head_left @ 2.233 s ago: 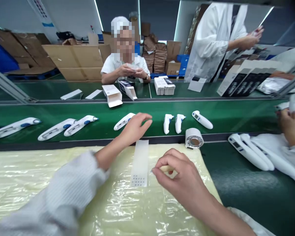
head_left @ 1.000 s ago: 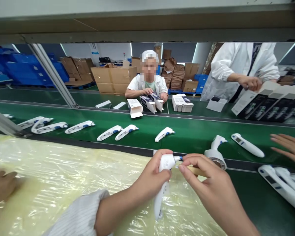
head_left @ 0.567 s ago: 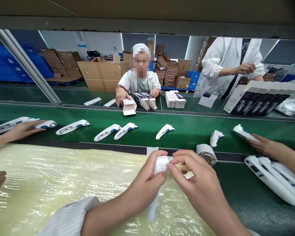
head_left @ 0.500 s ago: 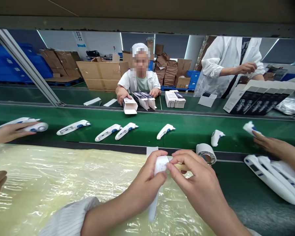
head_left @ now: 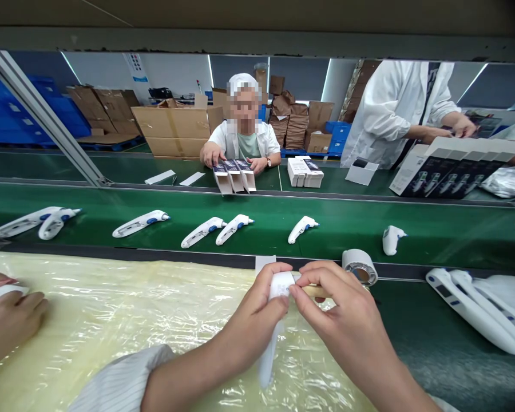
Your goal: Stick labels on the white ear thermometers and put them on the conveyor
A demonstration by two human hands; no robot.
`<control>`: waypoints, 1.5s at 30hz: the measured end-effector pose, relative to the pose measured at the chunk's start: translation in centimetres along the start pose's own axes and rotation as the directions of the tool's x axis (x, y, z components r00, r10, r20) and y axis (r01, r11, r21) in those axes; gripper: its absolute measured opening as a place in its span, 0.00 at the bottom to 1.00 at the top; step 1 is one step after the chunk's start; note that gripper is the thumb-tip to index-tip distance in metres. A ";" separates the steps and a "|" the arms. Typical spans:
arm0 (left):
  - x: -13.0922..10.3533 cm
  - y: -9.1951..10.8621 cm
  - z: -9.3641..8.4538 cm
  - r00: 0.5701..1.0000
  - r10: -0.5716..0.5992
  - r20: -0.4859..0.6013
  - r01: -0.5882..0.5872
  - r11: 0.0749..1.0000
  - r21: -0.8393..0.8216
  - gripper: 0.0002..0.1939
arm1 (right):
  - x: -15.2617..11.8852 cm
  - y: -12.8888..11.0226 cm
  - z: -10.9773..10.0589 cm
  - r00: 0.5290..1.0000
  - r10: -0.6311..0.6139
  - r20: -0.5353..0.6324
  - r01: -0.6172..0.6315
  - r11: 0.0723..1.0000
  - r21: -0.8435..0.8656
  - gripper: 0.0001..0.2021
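A white sleeve with fine grey pinstripes covers the left forearm; the right forearm is bare.

Thermometer tip behind fingers

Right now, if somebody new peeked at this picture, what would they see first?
First, the two hands low in the middle: the left hand grips a white thermometer upright over the yellow plastic sheet, while the right hand pinches a small tan stick against its top. Next, the green belt behind them, carrying a row of white and blue thermometers, with a roll of tape at its near edge.
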State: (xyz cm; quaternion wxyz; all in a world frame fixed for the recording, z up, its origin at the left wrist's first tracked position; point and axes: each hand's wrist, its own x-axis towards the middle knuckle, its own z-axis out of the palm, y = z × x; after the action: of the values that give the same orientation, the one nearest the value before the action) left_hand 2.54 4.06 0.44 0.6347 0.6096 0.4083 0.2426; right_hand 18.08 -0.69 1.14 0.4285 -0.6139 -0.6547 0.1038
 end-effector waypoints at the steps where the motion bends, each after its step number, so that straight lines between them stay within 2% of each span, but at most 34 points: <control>1: 0.0 -0.1 0.0 1.000 -0.001 -0.002 0.001 1.000 0.004 0.21 | 0.0 0.0 0.0 1.000 0.002 0.003 -0.002 1.000 0.004 0.06; 9: 0.1 -0.2 0.0 1.000 0.011 -0.020 -0.011 0.999 0.041 0.17 | -0.1 0.0 0.0 1.000 -0.026 -0.003 0.026 0.999 -0.020 0.06; 14: -0.1 0.0 0.4 0.997 0.046 -0.068 -0.042 0.997 0.057 0.15 | 0.0 0.1 0.3 0.996 -0.085 -0.021 0.083 0.991 -0.104 0.07; 17: -0.2 -0.1 0.2 0.997 0.047 -0.067 -0.043 0.997 0.060 0.15 | 0.1 0.2 -0.8 0.992 -0.122 -0.034 0.114 0.980 -0.165 0.07; 19: 0.6 0.0 -0.3 0.997 0.034 -0.072 -0.031 0.999 0.043 0.15 | 0.2 0.4 -2.1 0.985 -0.135 -0.110 0.111 0.974 -0.197 0.06; 21: 2.8 0.3 -0.8 0.994 0.035 -0.107 -0.026 0.996 0.083 0.15 | 0.3 0.5 -3.4 0.967 -0.125 -0.220 0.079 0.975 -0.206 0.05; 23: 6.8 0.9 -1.3 0.988 0.051 -0.145 -0.021 0.980 0.196 0.15 | 0.4 0.6 -4.2 0.953 -0.100 -0.287 0.047 0.982 -0.184 0.05; 26: 14.4 1.8 -1.2 0.985 0.070 -0.159 -0.012 0.942 0.336 0.15 | 0.6 0.8 -4.5 0.956 -0.072 -0.284 0.032 0.989 -0.142 0.05; 28: 19.1 2.2 -0.6 0.982 0.108 -0.158 -0.029 0.901 0.434 0.15 | 0.7 1.0 -4.4 0.961 -0.066 -0.270 0.031 0.991 -0.131 0.04; 30: 22.2 2.4 0.3 0.977 0.153 -0.148 -0.049 0.838 0.543 0.17 | 0.7 1.2 -4.2 0.961 -0.058 -0.270 0.026 0.992 -0.123 0.05; 32: 23.8 2.5 1.2 0.972 0.195 -0.133 -0.063 0.757 0.651 0.17 | 0.8 1.4 -4.0 0.965 -0.049 -0.259 0.020 0.993 -0.113 0.05; 35: 23.7 2.7 1.0 0.961 0.252 -0.112 -0.071 0.619 0.782 0.17 | 1.0 1.9 -3.4 0.992 -0.008 -0.127 -0.005 0.995 -0.103 0.06; 37: 22.7 2.7 -0.8 0.950 0.283 -0.129 -0.046 0.538 0.842 0.19 | 1.1 2.4 -2.5 0.999 0.045 0.007 -0.044 0.993 -0.113 0.07; 39: 21.4 2.2 -3.5 0.941 0.283 -0.187 0.031 0.479 0.877 0.21 | 0.9 2.8 -1.3 0.988 0.091 0.123 -0.077 0.990 -0.119 0.07; 42: 19.3 0.4 -7.5 0.938 0.212 -0.274 0.156 0.447 0.881 0.21 | 0.4 3.0 0.9 0.963 0.109 0.247 -0.080 0.989 -0.127 0.07; 45: 17.6 -1.6 -9.0 0.947 0.163 -0.275 0.164 0.491 0.856 0.17 | -0.3 2.9 2.9 0.937 0.093 0.336 -0.045 0.988 -0.149 0.07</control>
State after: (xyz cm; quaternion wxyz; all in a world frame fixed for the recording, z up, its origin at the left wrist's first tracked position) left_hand 4.59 23.25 -4.33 0.1646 0.7978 0.5717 0.0984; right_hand 18.12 0.77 -2.69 0.2603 -0.6376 -0.7029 0.1780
